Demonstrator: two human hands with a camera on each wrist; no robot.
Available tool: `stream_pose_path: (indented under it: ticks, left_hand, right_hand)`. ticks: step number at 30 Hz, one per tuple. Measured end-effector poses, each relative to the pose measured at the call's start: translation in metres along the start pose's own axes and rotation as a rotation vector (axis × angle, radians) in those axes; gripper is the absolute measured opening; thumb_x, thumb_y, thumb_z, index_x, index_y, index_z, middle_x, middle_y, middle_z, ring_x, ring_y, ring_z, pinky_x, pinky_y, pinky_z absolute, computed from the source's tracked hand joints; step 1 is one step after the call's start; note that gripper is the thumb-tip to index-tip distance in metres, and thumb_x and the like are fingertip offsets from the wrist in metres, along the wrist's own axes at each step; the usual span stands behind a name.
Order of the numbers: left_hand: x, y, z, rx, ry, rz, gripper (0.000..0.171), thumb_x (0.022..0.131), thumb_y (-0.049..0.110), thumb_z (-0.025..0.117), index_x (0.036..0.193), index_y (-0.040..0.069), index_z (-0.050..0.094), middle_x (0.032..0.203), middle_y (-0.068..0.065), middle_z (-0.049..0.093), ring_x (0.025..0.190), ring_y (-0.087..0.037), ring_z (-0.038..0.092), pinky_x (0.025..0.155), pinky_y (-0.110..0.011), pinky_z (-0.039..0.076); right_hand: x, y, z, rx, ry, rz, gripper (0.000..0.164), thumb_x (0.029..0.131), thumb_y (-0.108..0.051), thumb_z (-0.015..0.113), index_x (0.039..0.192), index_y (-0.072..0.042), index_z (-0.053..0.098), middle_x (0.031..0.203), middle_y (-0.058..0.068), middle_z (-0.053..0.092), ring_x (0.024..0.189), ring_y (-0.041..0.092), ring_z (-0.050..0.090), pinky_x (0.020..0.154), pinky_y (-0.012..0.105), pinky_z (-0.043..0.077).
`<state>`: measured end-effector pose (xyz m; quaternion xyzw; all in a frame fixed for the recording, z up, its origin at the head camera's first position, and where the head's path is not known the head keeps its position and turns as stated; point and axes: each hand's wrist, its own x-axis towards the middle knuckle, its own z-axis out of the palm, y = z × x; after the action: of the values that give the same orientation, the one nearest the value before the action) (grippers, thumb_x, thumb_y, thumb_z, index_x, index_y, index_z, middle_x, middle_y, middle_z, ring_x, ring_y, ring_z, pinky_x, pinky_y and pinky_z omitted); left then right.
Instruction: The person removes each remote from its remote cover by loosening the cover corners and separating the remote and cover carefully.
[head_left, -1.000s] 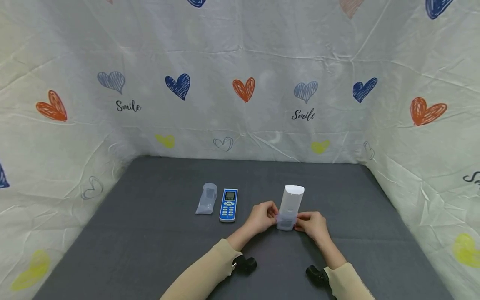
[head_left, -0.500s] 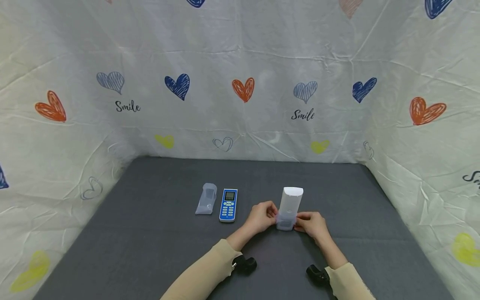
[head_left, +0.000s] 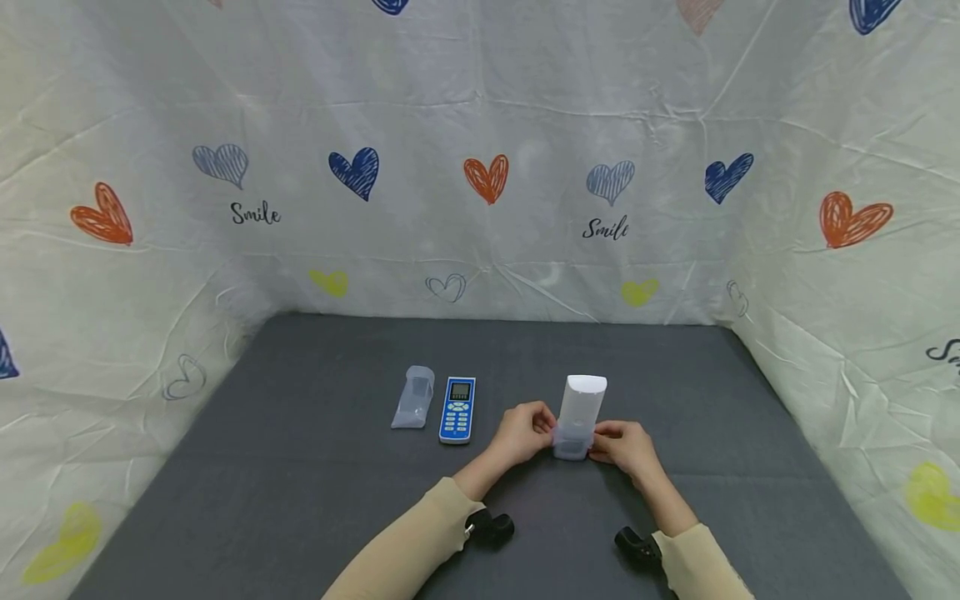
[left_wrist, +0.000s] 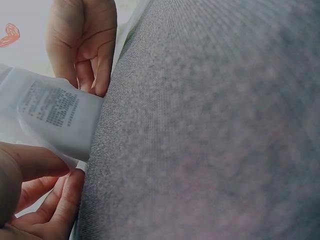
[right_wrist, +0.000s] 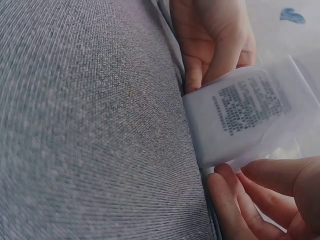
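A white, slab-shaped device, likely a remote control (head_left: 582, 404), stands on end on the dark table, its key face not showing. Small printed text marks its lower part in both wrist views. Around its lower part is a translucent soft sleeve (head_left: 572, 445), whose curved edge crosses near the print (right_wrist: 252, 107). My left hand (head_left: 522, 432) pinches the sleeve's edge on the left side between thumb and fingers. On the opposite side my right hand (head_left: 626, 450) pinches the edge likewise, thumb and fingertips (right_wrist: 227, 172) low by the tabletop.
A blue remote control (head_left: 457, 410) with a small screen lies left of my hands. Beside it lies another translucent sleeve (head_left: 414, 398). The dark table (head_left: 337, 500) is enclosed by a white curtain (head_left: 420, 233) printed with hearts. Black wrist mounts (head_left: 489, 530) hang below the sleeve cuffs.
The top of the white device has come down slightly and shifted a touch left from a second ago. Both hands keep nearly the same place and grip.
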<state>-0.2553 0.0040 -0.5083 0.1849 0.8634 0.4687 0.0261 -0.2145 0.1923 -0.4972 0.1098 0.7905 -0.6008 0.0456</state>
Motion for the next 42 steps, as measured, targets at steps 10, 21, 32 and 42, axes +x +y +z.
stream_pose_path:
  ticks: [10,21,32,42]
  left_hand:
    - [-0.001,-0.001,0.000,-0.024,-0.012,-0.015,0.012,0.074,-0.001,0.068,0.081,0.008,0.066,0.074,-0.001,0.064,0.064,-0.005,0.055,0.058,-0.019,0.046]
    - [0.000,-0.001,-0.001,-0.027,-0.013,-0.018,0.012,0.075,0.000,0.068,0.081,0.009,0.065,0.075,-0.001,0.064,0.065,-0.007,0.055,0.058,-0.020,0.047]
    - [-0.001,-0.002,-0.001,-0.020,-0.011,-0.023,0.011,0.075,0.001,0.068,0.081,0.009,0.066,0.075,0.000,0.064,0.064,-0.005,0.055,0.059,-0.019,0.047]
    - [0.000,-0.003,-0.001,-0.038,-0.014,-0.020,0.012,0.074,0.000,0.068,0.082,0.009,0.066,0.075,-0.001,0.064,0.064,-0.005,0.055,0.058,-0.019,0.046]
  right_hand:
    - [-0.008,-0.008,-0.009,-0.068,-0.025,-0.089,0.024,0.088,-0.004,0.064,0.109,0.008,0.065,0.104,0.022,0.068,0.084,0.020,0.068,0.074,0.036,0.057]
    - [-0.026,-0.038,-0.037,-0.116,-0.050,-0.215,0.042,0.083,-0.029,0.073,0.119,-0.008,0.064,0.119,0.012,0.065,0.105,0.020,0.064,0.088,0.034,0.052]
    - [-0.025,-0.065,-0.040,-0.054,-0.086,-0.330,0.051,0.076,-0.033,0.078,0.119,-0.010,0.063,0.117,0.012,0.065,0.098,0.012,0.066,0.081,0.027,0.054]
    - [-0.019,-0.077,-0.032,-0.035,-0.126,-0.412,0.039,0.079,-0.024,0.077,0.113,-0.007,0.067,0.096,-0.001,0.066,0.085,0.010,0.064,0.074,0.027,0.052]
